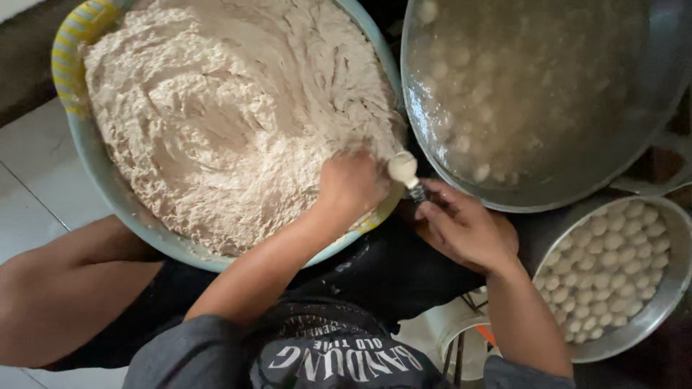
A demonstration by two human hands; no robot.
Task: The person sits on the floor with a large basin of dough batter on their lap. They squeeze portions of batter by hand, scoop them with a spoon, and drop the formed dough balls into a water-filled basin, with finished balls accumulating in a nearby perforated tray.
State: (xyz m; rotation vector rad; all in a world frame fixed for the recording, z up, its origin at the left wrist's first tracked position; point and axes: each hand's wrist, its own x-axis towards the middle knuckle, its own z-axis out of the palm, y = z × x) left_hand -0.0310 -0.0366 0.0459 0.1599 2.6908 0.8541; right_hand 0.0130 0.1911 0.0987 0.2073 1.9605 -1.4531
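Dough (231, 122), pale and coarse, fills the big light-blue basin (108, 187) with its yellow-striped rim, and the left hand (353, 184) is closed in a squeezing grip at the basin's near edge, a smooth ball (402, 168) pushed out above thumb and forefinger. The right hand (465, 229), fingers curled shut on a small metal spoon (418, 193) (mostly hidden), sits just under that ball. This looks like the shaping step: the ball is formed but not yet cut free. Judging by the pot of cloudy water (548, 101) with balls floating just beside, the next move calls for a clean scoop and a short carry over the pot's rim. Finished balls lie in a metal bowl (667, 288) at right.
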